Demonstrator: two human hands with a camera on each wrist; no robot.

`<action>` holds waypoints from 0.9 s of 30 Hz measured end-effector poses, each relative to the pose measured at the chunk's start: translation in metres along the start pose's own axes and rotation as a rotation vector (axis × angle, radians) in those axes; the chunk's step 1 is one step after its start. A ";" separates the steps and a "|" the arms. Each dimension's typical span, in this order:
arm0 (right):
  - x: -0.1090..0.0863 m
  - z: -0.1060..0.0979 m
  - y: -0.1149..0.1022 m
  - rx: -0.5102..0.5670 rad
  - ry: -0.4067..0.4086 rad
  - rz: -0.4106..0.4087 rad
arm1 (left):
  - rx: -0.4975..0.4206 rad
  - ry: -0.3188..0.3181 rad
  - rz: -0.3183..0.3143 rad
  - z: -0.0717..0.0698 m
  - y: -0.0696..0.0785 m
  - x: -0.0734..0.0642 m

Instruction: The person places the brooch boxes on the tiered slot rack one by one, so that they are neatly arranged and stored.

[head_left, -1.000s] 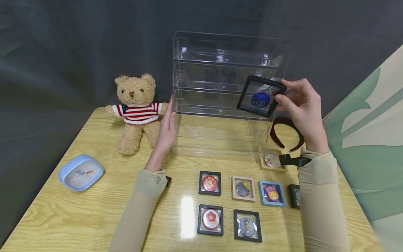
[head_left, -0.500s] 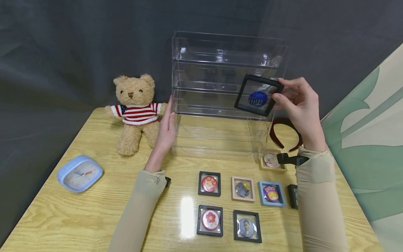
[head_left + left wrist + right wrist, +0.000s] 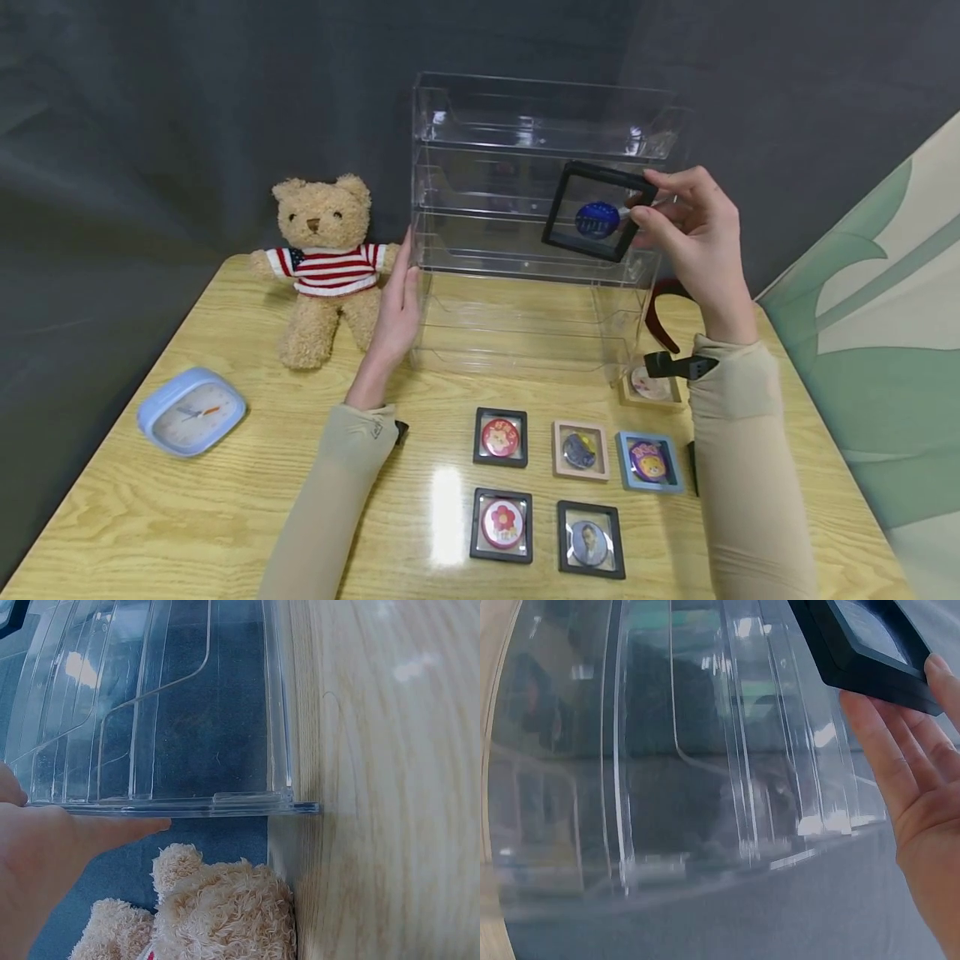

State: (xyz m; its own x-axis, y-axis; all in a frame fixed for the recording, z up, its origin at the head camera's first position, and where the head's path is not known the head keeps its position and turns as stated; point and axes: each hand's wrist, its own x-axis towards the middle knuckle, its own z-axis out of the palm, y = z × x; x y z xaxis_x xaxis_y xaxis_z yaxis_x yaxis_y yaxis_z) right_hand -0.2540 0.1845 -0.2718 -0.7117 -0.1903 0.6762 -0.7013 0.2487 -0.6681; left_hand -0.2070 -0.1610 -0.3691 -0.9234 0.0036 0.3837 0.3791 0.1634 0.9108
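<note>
My right hand pinches the right edge of a black square display frame between thumb and fingers. Inside the frame's clear window is a round blue badge. The frame is tilted and overlaps the middle tiers of a clear acrylic tiered display rack in the head view. In the right wrist view the black frame is at the upper right, in front of the rack's side. My left hand lies with straight fingers along the rack's left side, also seen in the left wrist view.
A teddy bear in a striped shirt sits left of the rack; a blue clock lies nearer. Several framed badges, among them a blue-framed one, lie on the table in front. A dark red headband is behind my right wrist.
My right hand has carried the black display frame left and slightly up, toward the rack's middle tiers. My left hand stays at the rack's side.
</note>
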 end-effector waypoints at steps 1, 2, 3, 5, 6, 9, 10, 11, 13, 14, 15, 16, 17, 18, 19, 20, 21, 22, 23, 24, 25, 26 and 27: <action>0.002 0.002 0.000 -0.010 -0.005 -0.008 | 0.000 0.001 0.003 0.000 0.000 0.000; 0.004 0.004 0.000 -0.015 -0.010 -0.015 | 0.001 0.003 0.006 0.000 -0.002 0.001; 0.006 0.007 0.000 -0.013 -0.013 -0.019 | 0.000 0.004 0.008 0.000 -0.005 0.002; 0.009 0.011 0.000 -0.008 -0.012 -0.028 | 0.001 0.005 0.013 0.000 -0.015 0.005; 0.011 0.014 0.000 -0.007 -0.013 -0.034 | 0.000 0.007 0.015 0.000 -0.021 0.007; 0.016 0.021 0.001 0.008 -0.013 -0.044 | 0.006 0.013 0.030 0.000 -0.037 0.011; 0.017 0.023 0.001 0.010 -0.012 -0.048 | 0.012 0.015 0.038 0.000 -0.040 0.011; 0.019 0.026 0.001 0.006 -0.012 -0.050 | 0.016 0.018 0.048 0.000 -0.043 0.012; 0.021 0.029 0.001 0.009 -0.013 -0.049 | 0.019 0.019 0.064 0.000 -0.045 0.012; 0.021 0.031 0.001 0.010 -0.014 -0.046 | 0.017 0.019 0.071 0.000 -0.046 0.012; 0.021 0.032 0.001 0.012 -0.012 -0.044 | 0.017 0.019 0.077 0.000 -0.047 0.012; 0.022 0.033 0.001 0.011 -0.012 -0.044 | 0.016 0.019 0.081 0.000 -0.047 0.012; 0.023 0.034 0.001 0.011 -0.012 -0.042 | 0.010 0.017 0.086 0.000 -0.047 0.012; 0.023 0.035 0.001 0.010 -0.012 -0.040 | 0.008 0.016 0.086 0.000 -0.046 0.011; 0.024 0.036 0.001 0.008 -0.012 -0.043 | 0.007 0.014 0.085 0.000 -0.046 0.011; 0.024 0.037 0.001 0.005 -0.008 -0.042 | 0.003 0.012 0.087 0.000 -0.046 0.012; 0.025 0.038 0.001 0.002 -0.004 -0.044 | 0.004 0.012 0.088 0.000 -0.046 0.012; 0.026 0.040 0.002 -0.003 0.000 -0.048 | 0.004 0.010 0.089 0.000 -0.046 0.012; 0.027 0.041 0.002 -0.010 0.003 -0.052 | 0.003 0.010 0.091 0.000 -0.046 0.012; 0.028 0.042 0.003 -0.016 0.006 -0.059 | 0.004 0.011 0.093 0.000 -0.046 0.012; 0.029 0.043 0.004 -0.020 0.009 -0.070 | 0.004 0.012 0.098 -0.001 -0.046 0.012; 0.031 0.044 0.004 -0.024 0.013 -0.081 | 0.003 0.014 0.102 -0.001 -0.046 0.012; 0.032 0.046 0.005 -0.023 0.017 -0.091 | 0.005 0.016 0.104 -0.001 -0.046 0.012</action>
State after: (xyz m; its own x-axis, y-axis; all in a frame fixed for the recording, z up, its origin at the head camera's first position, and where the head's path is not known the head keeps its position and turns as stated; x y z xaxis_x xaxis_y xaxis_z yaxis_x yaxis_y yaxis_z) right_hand -0.2825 0.1362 -0.2679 -0.6442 -0.1969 0.7391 -0.7617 0.2531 -0.5965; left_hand -0.2358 -0.1697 -0.4066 -0.8779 0.0048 0.4788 0.4727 0.1681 0.8651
